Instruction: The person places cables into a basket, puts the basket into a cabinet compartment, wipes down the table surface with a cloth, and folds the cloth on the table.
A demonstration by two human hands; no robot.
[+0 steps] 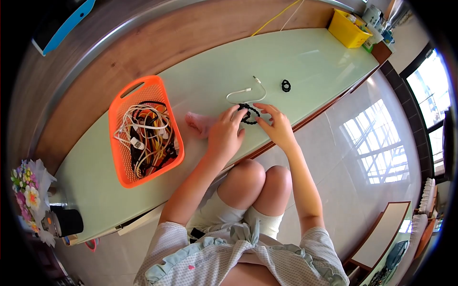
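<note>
Between my two hands is a black twisted cord loop point(250, 122), low over the table or resting on it; I cannot tell which. My left hand point(226, 129) has its fingertips closed on the loop's left side, covering part of it. On the other side, the thumb and fingers of my right hand point(278, 126) pinch the loop's right edge. A thin white cable point(263, 90) lies curved just beyond the hands, its near end running behind the fingers. Farther right lies a smaller black coil point(286, 86). A pink cloth point(198, 125) sits beside my left hand.
An orange basket point(114, 138) full of tangled cables stands at left on the pale green tabletop point(205, 66). At the far right corner is a yellow bin point(346, 29) of small items. Flowers point(31, 195) and a dark cylindrical object point(69, 222) are at the left end.
</note>
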